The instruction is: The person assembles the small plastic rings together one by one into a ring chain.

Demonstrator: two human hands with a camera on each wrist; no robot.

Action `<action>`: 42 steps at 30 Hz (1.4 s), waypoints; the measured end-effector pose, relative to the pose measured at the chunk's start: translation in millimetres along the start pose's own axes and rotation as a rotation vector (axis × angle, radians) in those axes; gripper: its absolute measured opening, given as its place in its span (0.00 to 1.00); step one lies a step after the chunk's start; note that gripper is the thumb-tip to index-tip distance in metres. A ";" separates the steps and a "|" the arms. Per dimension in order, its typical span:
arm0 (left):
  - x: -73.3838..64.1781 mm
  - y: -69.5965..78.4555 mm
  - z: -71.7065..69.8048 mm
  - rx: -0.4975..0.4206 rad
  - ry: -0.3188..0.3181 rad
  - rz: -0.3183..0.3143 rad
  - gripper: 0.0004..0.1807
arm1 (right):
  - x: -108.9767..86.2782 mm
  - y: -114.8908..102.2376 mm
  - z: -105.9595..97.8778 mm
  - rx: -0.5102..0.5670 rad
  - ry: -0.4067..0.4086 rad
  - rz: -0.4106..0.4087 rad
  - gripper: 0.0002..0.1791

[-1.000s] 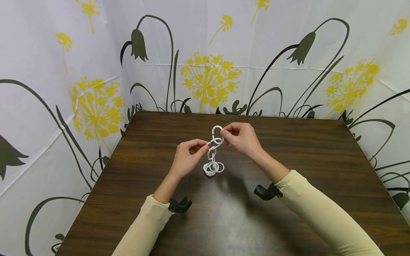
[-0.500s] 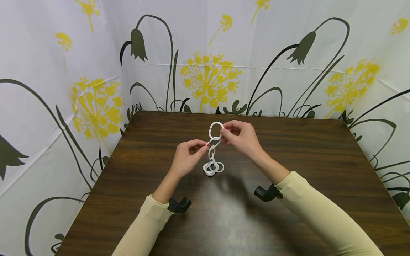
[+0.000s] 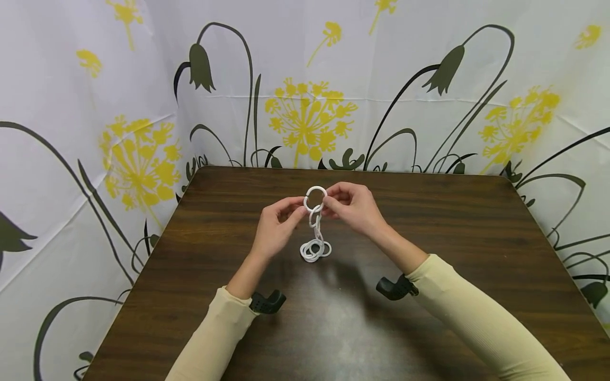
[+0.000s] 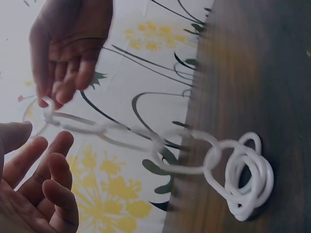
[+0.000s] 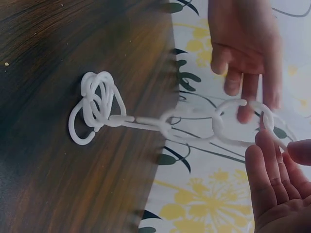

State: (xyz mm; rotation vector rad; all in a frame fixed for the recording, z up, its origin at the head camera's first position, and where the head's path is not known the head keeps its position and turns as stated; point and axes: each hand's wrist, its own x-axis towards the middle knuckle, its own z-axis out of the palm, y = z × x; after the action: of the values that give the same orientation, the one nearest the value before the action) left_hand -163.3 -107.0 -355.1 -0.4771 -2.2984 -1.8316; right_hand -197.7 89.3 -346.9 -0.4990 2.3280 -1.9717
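Note:
A chain of white plastic C-shaped links hangs between the hands above the table. Its top link (image 3: 315, 187) stands upright, with a small gap on its left side. From the right, the right hand (image 3: 355, 207) pinches this link between thumb and fingers. On the opposite side the left hand (image 3: 277, 225) has its thumb and index finger at the link's left edge, pinching it near the gap. The lower links (image 4: 182, 170) run down to a small heap of links (image 5: 99, 97) on the tabletop. Fingertip contact is partly hidden in the wrist views.
A dark wood-grain table (image 3: 457, 227) lies beneath the hands. A white curtain (image 3: 305, 63) with yellow and grey-green flowers rises behind and beside it. Black wrist mounts (image 3: 268, 302) sit under both forearms.
The top link has shifted slightly left and now faces the camera more. The left hand has moved from the link below up to the top link. The heap remains on the table.

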 end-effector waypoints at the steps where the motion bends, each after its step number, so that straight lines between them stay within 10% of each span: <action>1: 1.0 0.8 0.2 -0.018 0.000 -0.002 0.10 | -0.1 0.9 0.3 -0.002 -0.004 0.003 0.06; 13: 4.4 4.6 -0.4 -0.035 0.015 0.020 0.07 | -3.0 20.4 -3.0 -0.098 -0.105 0.006 0.11; 25: 4.1 4.1 -8.4 -0.030 0.050 0.012 0.07 | -29.9 111.0 -17.3 -0.909 -0.527 -0.381 0.15; 33: 3.2 0.8 -14.3 -0.028 0.059 0.010 0.08 | -36.5 118.4 -14.9 -0.911 -0.557 -0.502 0.16; 42: 3.4 -3.8 -28.2 -0.032 0.116 -0.001 0.08 | -40.0 118.3 -32.7 -1.005 -0.451 -0.436 0.10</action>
State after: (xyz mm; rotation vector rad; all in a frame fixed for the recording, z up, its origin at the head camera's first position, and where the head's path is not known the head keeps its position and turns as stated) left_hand -169.8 -134.6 -350.8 -0.3636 -2.1973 -1.8482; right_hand -192.8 147.4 -462.0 -1.3940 2.8382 -0.4578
